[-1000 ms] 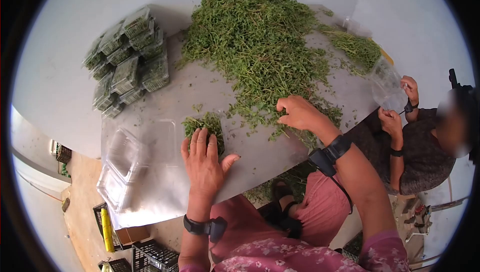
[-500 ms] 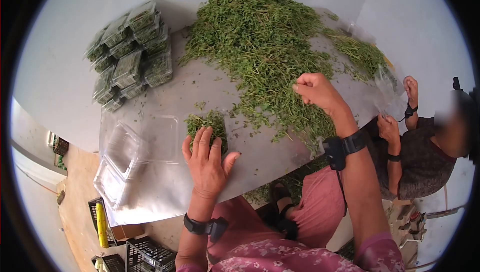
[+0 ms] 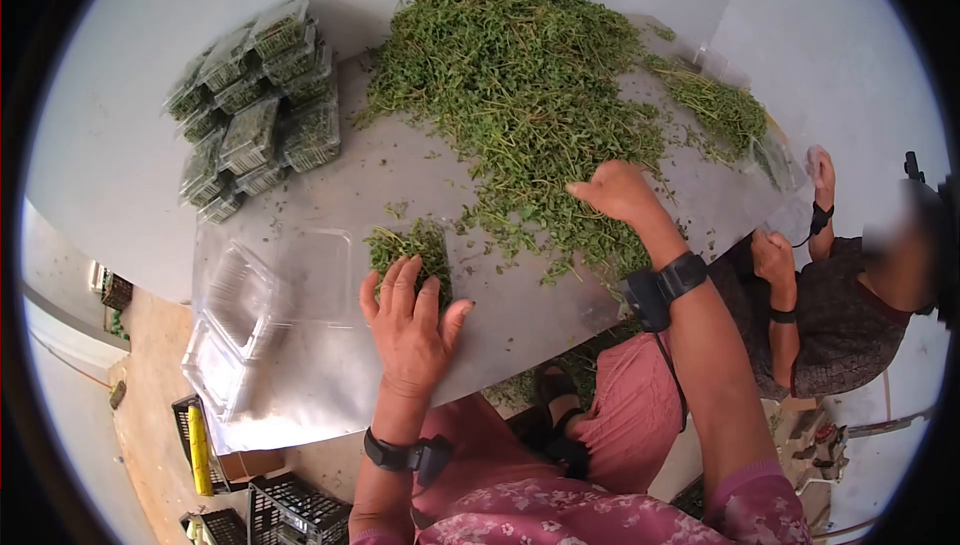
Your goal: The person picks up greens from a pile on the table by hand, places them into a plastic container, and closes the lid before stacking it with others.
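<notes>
My left hand (image 3: 408,325) lies with fingers spread on the greens (image 3: 425,243) in an open clear container, whose flat lid (image 3: 322,275) rests on the table to its left. Over the lower right part of the large green heap (image 3: 520,65), my right hand (image 3: 612,191) is closed, thumb and fingers pressed together. Whatever it may hold is too small or hidden to make out.
Filled clear boxes (image 3: 250,135) are stacked at the table's back left. Empty clear containers (image 3: 235,325) lie at the left edge. A co-worker (image 3: 845,315) sits at the right beside a bunch of greens (image 3: 715,105). Black crates (image 3: 295,510) stand on the floor.
My right hand has moved slightly left and down over the heap, its fingers curled more. My left hand stays on the filled container. The co-worker's raised hand has shifted slightly.
</notes>
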`<action>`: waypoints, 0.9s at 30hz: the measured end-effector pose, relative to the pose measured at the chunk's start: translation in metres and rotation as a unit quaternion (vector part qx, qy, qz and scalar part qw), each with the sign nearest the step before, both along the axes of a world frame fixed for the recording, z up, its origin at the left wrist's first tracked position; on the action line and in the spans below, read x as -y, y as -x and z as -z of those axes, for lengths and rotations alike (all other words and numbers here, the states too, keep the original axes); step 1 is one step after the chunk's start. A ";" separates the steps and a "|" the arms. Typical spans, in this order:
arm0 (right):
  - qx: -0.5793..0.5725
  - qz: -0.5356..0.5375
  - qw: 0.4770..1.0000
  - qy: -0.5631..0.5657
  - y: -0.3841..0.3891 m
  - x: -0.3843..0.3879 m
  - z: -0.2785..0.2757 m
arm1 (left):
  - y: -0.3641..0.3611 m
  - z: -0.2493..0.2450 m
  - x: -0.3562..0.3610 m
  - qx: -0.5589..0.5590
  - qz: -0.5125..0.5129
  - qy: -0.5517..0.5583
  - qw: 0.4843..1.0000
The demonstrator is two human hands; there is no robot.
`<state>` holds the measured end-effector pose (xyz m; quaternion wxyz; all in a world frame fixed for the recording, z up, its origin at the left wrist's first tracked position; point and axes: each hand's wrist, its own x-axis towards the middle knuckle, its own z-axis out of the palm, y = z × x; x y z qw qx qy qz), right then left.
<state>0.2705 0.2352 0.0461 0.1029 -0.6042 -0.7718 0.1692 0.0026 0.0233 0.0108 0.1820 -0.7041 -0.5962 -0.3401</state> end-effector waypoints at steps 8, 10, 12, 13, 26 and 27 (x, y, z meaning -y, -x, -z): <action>0.037 -0.002 0.999 -0.036 0.007 0.008 0.019 | -0.001 -0.001 0.000 0.003 0.001 -0.004 1.000; 0.064 -0.001 0.998 0.028 0.008 0.006 0.012 | -0.001 -0.002 0.000 0.004 0.002 -0.006 1.000; -0.030 -0.030 0.999 -0.022 0.002 0.009 0.015 | -0.001 -0.002 0.000 0.007 0.003 -0.008 1.000; -0.076 -0.045 0.995 -0.048 -0.002 0.010 0.015 | -0.002 -0.003 0.000 0.007 0.003 -0.008 1.000; -0.297 -0.021 0.946 0.129 -0.007 0.022 -0.022 | -0.001 -0.001 0.000 0.007 0.002 -0.012 1.000; -0.297 -0.022 0.946 0.126 -0.007 0.022 -0.021 | -0.001 -0.001 0.000 0.007 0.003 -0.012 1.000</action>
